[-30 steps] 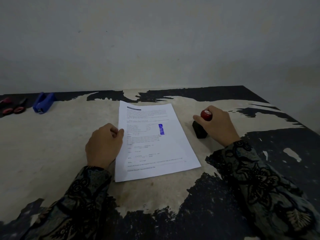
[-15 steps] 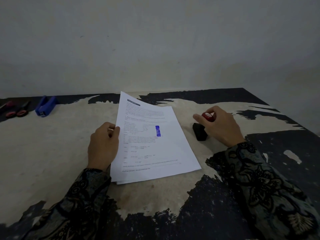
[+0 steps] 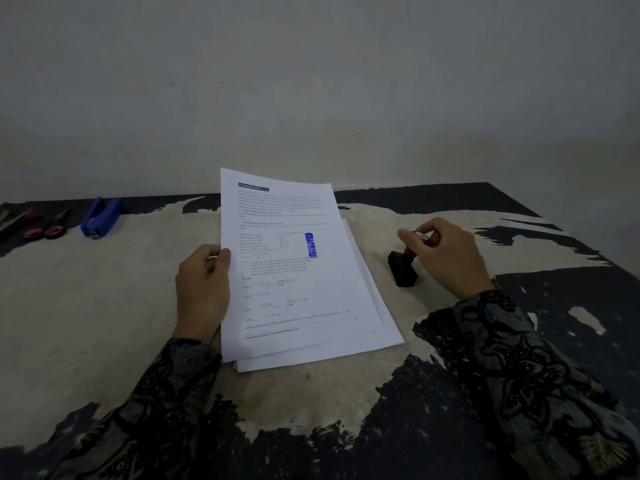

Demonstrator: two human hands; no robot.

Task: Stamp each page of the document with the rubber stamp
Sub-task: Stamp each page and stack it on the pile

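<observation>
A printed document [image 3: 298,282] of white pages lies in the middle of the worn table [image 3: 86,306]. Its top page carries a blue stamp mark [image 3: 311,245] and is lifted off the pile, far edge raised. My left hand [image 3: 202,289] pinches that page by its left edge. More pages [image 3: 374,327] show underneath on the right. To the right stands the rubber stamp [image 3: 403,268], with a black base and red handle, on the table. My right hand [image 3: 446,254] grips its handle from above.
A blue stapler [image 3: 100,218] lies at the far left of the table. Scissors with red handles [image 3: 41,226] lie left of it, near the edge. A plain wall stands behind the table. The tabletop's dark coating is peeled in large patches.
My left hand has raised the stamped top page off the pile, from flat to tilted up. The right hand stays on the stamp, which has not moved.
</observation>
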